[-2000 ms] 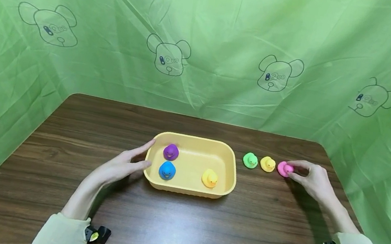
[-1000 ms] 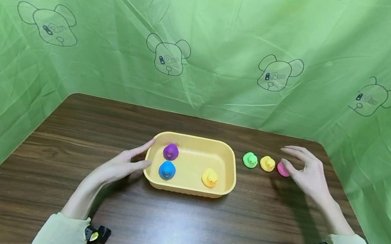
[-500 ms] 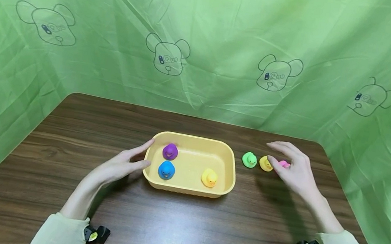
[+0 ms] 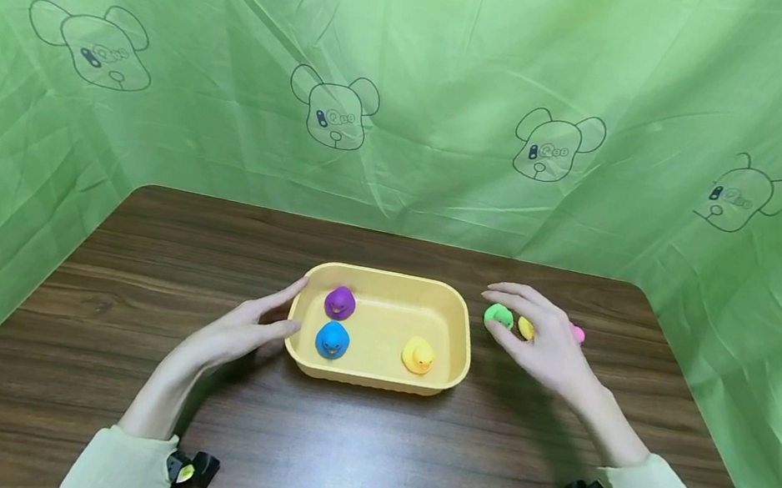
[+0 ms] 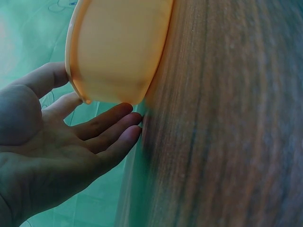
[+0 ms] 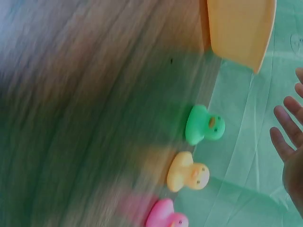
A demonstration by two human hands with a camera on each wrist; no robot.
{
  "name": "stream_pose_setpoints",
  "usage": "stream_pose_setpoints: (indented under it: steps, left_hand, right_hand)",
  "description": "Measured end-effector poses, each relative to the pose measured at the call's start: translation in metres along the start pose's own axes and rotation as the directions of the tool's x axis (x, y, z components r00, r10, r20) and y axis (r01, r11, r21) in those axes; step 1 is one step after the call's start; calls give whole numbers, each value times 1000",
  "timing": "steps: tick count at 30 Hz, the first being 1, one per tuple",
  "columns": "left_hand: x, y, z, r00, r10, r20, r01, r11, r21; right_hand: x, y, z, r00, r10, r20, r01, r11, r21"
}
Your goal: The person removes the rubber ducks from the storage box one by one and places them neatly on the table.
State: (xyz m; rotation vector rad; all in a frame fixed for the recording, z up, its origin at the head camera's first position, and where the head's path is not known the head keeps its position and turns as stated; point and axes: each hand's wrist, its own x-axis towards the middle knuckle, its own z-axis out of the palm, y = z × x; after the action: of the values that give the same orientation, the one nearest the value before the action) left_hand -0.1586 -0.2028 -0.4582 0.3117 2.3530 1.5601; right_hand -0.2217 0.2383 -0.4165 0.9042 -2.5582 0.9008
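From the head view I read three ducks inside the tub [image 4: 371,380]: a purple duck [image 4: 340,302], a blue duck [image 4: 333,340] and a yellow duck [image 4: 417,354]; the wrist views show the tub from outside, its wall concealing these. The right wrist view resolves the outside row: green duck [image 6: 204,125], second yellow duck [image 6: 187,171], pink duck [image 6: 165,215], the last cut off by the frame. The right hand [image 4: 546,343], fingers apart and gripping nothing, partly covers that row from the head. I see the left hand [image 4: 244,333] touching the tub's left end with spread thumb and forefinger. A strip of worktop [image 4: 359,458] separates tub and green duck; the far edge meets green cloth [image 4: 398,194].
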Motion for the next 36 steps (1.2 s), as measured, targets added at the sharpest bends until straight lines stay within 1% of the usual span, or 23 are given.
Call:
stream_pose_setpoints:
  steps: [8, 12, 16, 19, 23, 26, 29, 36]
  left_hand:
    - [0, -1, 0, 1000, 0, 0, 0, 1000, 4]
    - [0, -1, 0, 1000, -8, -2, 8, 1000, 21]
    - [0, 0, 0, 1000, -13, -4, 13, 1000, 14]
    - [-1, 0, -1, 1000, -17, -8, 17, 1000, 10]
    - [0, 1, -1, 1000, -20, -8, 21, 1000, 9]
    - [0, 1, -1, 1000, -22, -6, 22, 1000, 8]
    - [0, 2, -1, 1000, -22, -9, 22, 1000, 9]
    - [0, 2, -1, 999, -30, -11, 30, 999, 20]
  right_hand:
    - [3, -10, 16, 998, -51, 47, 51, 999, -9]
    - [5, -16, 23, 995, -76, 64, 77, 997, -14]
    - [7, -21, 32, 993, -93, 76, 94, 995, -18]
    - [8, -24, 40, 990, -106, 97, 108, 994, -21]
    - [8, -26, 51, 983, -149, 111, 151, 989, -11]
    - [10, -28, 55, 978, -176, 114, 176, 984, 15]
    - [11, -30, 59, 974, -184, 132, 181, 983, 31]
    - [11, -30, 65, 962, -196, 188, 200, 980, -3]
